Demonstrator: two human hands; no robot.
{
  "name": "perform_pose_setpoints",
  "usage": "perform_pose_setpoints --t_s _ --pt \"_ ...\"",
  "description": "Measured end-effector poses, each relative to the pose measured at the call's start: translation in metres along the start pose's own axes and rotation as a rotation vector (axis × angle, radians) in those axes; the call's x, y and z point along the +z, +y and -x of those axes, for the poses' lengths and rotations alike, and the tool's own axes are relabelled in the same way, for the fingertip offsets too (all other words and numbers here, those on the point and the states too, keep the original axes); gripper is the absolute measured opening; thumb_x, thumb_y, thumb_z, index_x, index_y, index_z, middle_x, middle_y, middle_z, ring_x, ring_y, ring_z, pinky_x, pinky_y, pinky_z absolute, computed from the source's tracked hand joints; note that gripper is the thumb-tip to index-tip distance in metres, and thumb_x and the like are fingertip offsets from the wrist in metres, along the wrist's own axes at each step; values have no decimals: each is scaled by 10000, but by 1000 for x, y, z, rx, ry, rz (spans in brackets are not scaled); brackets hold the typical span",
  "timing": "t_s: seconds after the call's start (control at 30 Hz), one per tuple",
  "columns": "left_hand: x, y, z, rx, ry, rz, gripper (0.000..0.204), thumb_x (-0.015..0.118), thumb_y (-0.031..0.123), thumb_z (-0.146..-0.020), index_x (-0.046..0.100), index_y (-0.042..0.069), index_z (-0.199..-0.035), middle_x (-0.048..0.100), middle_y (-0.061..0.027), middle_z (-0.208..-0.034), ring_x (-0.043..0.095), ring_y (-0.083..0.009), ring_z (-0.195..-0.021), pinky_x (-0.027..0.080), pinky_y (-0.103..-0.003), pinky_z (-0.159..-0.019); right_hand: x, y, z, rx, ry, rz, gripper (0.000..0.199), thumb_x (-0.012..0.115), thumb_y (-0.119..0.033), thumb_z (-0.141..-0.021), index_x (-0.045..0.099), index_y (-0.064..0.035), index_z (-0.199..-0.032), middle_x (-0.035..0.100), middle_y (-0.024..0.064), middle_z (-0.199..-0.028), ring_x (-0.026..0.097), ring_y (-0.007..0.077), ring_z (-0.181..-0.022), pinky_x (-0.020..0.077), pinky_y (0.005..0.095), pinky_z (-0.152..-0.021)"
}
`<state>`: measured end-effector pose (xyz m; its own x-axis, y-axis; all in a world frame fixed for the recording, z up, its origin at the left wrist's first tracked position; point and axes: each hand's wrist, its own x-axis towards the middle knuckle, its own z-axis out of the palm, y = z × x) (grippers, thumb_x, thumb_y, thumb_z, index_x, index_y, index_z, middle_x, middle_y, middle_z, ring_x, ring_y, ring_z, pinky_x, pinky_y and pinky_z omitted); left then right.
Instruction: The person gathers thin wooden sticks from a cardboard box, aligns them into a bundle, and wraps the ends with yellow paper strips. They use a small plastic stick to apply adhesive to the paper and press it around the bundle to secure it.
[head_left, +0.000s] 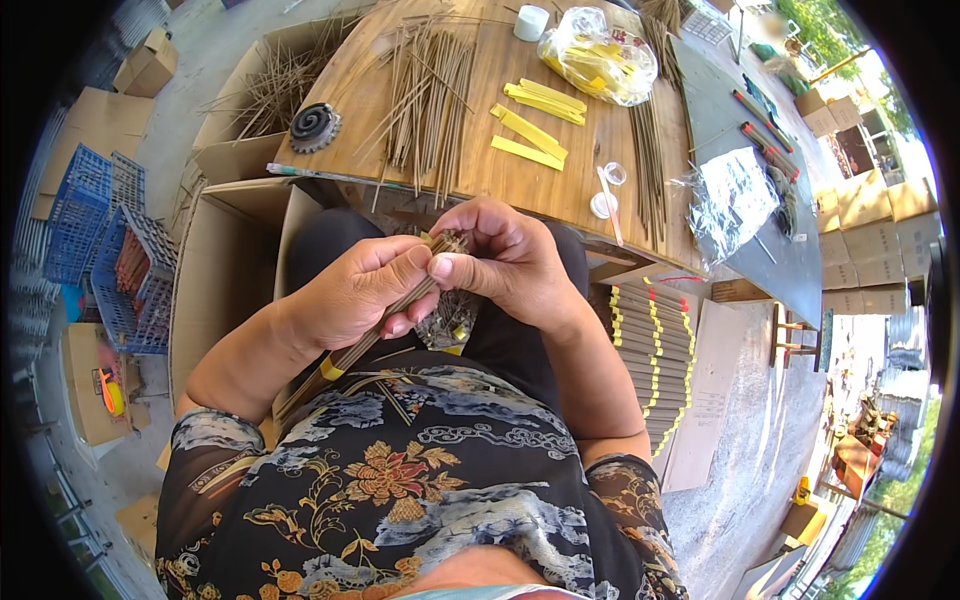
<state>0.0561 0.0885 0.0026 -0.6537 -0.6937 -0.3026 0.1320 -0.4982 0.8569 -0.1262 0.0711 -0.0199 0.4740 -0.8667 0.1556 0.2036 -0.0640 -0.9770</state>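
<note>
Above my lap, my left hand (372, 284) is closed round a bundle of thin brown incense sticks (352, 354) that slants down to the lower left. A yellow paper band (330, 369) circles its lower part. My right hand (508, 262) meets the left at the bundle's upper end, thumb and fingers pinched on it. A bit of yellow shows between the hands; the fingers hide most of that end. Below the hands, a clear plastic bag (440, 325) with yellow bits lies between my legs.
On the wooden table (500, 60) lie loose sticks (430, 110), yellow paper strips (530, 140), a plastic bag of yellow strips (600, 60) and a black coil (315, 128). Banded bundles (652, 360) lie at the right. Cardboard boxes (235, 260) and blue crates (90, 210) stand at the left.
</note>
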Motion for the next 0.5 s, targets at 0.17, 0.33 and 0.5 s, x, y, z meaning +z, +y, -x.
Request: perform_pose_setpoints --t_s 0.17,0.33,0.5 --pt "-17 -2 -9 -39 90 -9 311 402 340 -916 479 42 -869 466 1 -614 389 -33 -454 329 -150 -412 -13 0 -25 169 -49 -64 355 538 -254 -865 491 22 -1084 538 -2 -757 495 56 -668 421 176 -607" --pt "-39 -8 -16 -43 176 56 329 418 354 -905 498 37 -868 480 -22 -619 390 -37 -443 344 -151 -396 -85 59 -74 24 345 890 535 422 -424 -877 439 27 -1165 527 187 -1077 483 288 -1033 380 355 -868" --pt "-51 -3 -21 -19 211 67 311 418 335 -909 505 39 -869 486 -16 -622 390 -30 -438 348 -149 -390 -104 117 -65 137 221 1471 615 496 -440 -822 396 22 -1214 372 202 -1286 316 328 -1220 254 402 -1000"
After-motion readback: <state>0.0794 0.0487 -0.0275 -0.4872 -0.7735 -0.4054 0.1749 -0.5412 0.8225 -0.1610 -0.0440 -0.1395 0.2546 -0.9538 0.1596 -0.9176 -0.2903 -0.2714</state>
